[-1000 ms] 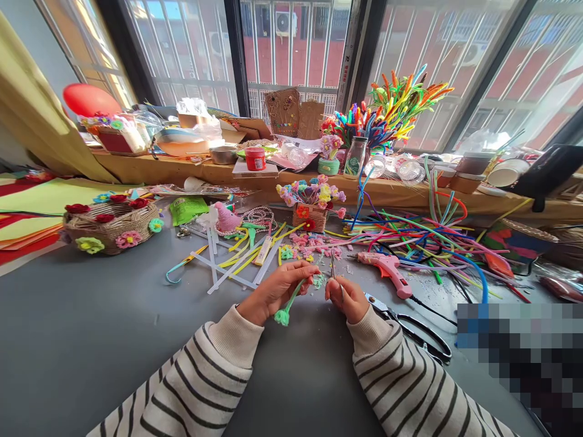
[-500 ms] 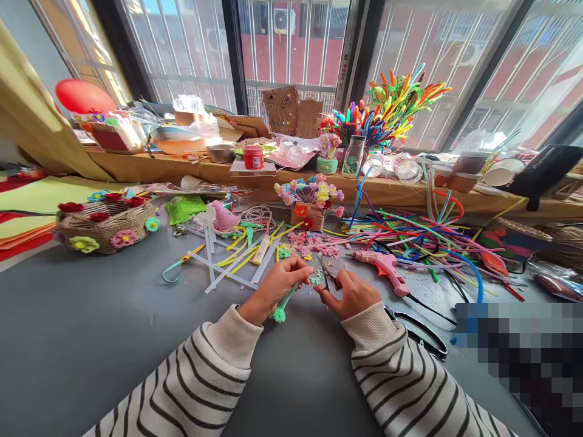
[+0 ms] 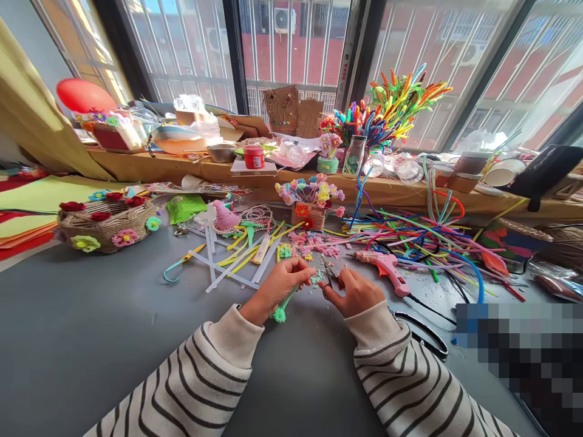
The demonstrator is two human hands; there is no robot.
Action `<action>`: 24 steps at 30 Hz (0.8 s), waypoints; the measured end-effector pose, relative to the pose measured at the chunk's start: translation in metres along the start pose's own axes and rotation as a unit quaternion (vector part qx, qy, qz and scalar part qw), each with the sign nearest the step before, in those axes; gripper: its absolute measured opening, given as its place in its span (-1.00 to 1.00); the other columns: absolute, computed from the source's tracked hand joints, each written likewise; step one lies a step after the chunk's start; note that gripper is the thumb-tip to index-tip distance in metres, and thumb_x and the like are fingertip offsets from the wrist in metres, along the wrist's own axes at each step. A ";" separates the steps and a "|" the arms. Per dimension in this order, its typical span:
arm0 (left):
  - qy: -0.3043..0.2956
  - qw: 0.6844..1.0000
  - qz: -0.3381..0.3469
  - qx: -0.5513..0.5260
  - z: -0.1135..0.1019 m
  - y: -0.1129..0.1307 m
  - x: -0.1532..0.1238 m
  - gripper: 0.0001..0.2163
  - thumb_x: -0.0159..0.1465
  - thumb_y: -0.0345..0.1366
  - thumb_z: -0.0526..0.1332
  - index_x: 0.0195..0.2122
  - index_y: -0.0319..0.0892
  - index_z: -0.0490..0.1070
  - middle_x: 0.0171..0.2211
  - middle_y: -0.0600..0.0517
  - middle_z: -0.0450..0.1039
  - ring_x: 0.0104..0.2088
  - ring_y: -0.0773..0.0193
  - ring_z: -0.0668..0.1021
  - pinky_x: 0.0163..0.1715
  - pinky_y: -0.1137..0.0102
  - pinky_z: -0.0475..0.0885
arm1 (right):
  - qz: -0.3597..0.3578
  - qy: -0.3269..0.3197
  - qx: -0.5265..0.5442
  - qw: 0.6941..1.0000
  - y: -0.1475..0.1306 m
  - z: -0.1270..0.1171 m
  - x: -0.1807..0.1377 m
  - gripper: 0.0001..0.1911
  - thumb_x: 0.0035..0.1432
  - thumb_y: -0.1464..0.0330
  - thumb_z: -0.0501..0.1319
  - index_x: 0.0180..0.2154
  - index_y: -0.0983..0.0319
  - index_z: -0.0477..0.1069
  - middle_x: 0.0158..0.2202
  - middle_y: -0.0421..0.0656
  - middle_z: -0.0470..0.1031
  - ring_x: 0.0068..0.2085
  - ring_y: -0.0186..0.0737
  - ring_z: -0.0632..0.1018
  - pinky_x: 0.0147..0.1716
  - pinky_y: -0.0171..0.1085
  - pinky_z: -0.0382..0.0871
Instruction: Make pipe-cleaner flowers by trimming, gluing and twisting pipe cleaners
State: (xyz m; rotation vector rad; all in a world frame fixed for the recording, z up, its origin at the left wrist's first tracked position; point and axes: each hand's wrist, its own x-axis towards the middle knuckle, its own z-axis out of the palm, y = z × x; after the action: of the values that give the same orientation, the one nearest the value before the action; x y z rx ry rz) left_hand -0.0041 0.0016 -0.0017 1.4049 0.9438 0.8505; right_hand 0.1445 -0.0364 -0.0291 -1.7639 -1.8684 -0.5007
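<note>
Left hand (image 3: 283, 280) pinches a green stem (image 3: 279, 313); right hand (image 3: 361, 295) grips scissors (image 3: 331, 280). Clippings (image 3: 317, 278) on the far side suggest trimming is underway; remaining cuts cannot be determined.

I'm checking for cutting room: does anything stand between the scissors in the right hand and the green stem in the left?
Nothing separate visibly stands between the scissors and the green stem; only the left hand itself covers part of it. Green scraps show in the gap, lying on the table.
</note>
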 end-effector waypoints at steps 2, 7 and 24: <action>-0.002 1.000 0.001 0.004 0.000 0.000 0.000 -0.83 -0.02 -0.25 0.14 -0.61 -0.24 0.21 -0.65 0.13 0.23 -0.60 0.49 0.26 -0.59 0.55 0.14 | -0.002 0.004 -0.001 1.000 0.000 0.000 0.000 -0.62 -0.08 0.09 0.01 -0.63 0.28 0.27 -0.65 -0.16 0.32 -0.66 -0.38 0.28 -0.67 -0.36 -0.14; -0.008 1.000 0.009 0.005 -0.001 0.000 0.000 -0.82 -0.03 -0.23 0.14 -0.60 -0.23 0.21 -0.64 0.14 0.22 -0.60 0.49 0.26 -0.55 0.54 0.17 | 0.014 -0.011 0.053 0.998 0.001 0.004 0.000 -0.61 -0.08 0.09 -0.01 -0.69 0.26 0.18 -0.71 -0.24 0.25 -0.69 -0.44 0.20 -0.68 -0.40 -0.12; -0.046 0.999 -0.017 -0.011 -0.004 0.003 0.002 -0.83 -0.05 -0.24 0.16 -0.59 -0.24 0.23 -0.69 0.16 0.21 -0.64 0.50 0.24 -0.62 0.54 0.12 | -0.022 -0.206 0.303 0.930 0.031 -0.013 0.022 -0.55 -0.17 0.09 0.10 -0.77 0.26 0.00 -0.78 -0.33 -0.02 -0.69 -0.49 0.04 -0.71 -0.43 -0.11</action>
State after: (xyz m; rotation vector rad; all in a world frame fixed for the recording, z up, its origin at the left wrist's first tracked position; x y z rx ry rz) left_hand -0.0065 0.0047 0.0012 1.3941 0.8831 0.7610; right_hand 0.1759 -0.0240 -0.0082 -1.4663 -2.0382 0.4396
